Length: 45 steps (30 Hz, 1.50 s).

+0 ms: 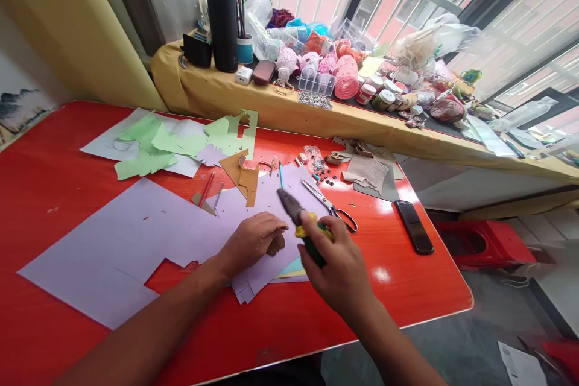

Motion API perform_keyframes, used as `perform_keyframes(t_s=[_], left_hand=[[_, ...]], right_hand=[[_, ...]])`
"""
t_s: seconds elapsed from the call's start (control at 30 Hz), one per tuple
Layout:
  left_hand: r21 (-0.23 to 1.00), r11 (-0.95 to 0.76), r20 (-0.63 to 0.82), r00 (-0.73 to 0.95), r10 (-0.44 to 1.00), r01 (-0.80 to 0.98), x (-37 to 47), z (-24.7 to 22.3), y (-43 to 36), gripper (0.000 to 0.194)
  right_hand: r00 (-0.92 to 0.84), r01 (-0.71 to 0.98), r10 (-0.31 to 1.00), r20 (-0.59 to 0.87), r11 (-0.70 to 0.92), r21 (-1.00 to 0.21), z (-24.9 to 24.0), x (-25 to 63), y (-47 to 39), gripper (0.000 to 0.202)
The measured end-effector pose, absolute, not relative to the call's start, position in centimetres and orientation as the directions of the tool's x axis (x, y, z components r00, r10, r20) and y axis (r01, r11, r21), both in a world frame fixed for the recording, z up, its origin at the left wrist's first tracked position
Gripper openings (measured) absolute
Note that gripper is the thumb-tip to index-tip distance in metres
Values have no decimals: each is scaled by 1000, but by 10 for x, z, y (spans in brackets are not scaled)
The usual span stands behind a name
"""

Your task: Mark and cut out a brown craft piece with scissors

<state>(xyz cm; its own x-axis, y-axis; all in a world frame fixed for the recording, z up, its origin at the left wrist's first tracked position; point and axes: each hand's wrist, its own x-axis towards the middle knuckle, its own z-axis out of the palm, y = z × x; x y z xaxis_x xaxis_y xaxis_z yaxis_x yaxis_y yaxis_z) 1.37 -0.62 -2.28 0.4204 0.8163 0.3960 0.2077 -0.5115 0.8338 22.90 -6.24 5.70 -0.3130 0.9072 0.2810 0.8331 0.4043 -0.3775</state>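
Observation:
My left hand point(251, 241) is closed around a small brown piece point(275, 245), over purple paper point(271, 202) on the red table. To its right, my right hand point(337, 265) grips pliers point(292, 206) with yellow and green handles; their dark jaws point up and left, apart from the brown piece. Scissors point(326, 204) lie just beyond the pliers. Small dark round bits point(326, 178) are scattered near a clear bag point(315, 158).
Green paper point(149, 148) and a brown triangular piece point(246, 180) lie at the back left, a red pencil point(207, 188) nearby. Grey scraps point(368, 174) and a black phone point(414, 228) are at the right. A crowded windowsill point(271, 102) runs behind the table.

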Motion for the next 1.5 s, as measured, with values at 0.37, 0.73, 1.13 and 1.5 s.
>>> perform_keyframes(t_s=[0.37, 0.73, 1.13, 1.5], left_hand=[[848, -495, 386, 417, 823, 192, 13, -21, -6, 29], [865, -469, 366, 415, 833, 178, 15, -21, -7, 33], [878, -453, 358, 420, 834, 151, 16, -18, -6, 35], [878, -453, 361, 406, 839, 157, 15, -17, -7, 32]], right_hand=[[-337, 823, 909, 247, 412, -392, 56, 225, -62, 61], [-281, 822, 899, 337, 407, -399, 59, 232, -67, 65], [-295, 850, 950, 99, 308, -427, 47, 241, -69, 61], [-414, 843, 906, 90, 419, -338, 86, 238, -49, 60]])
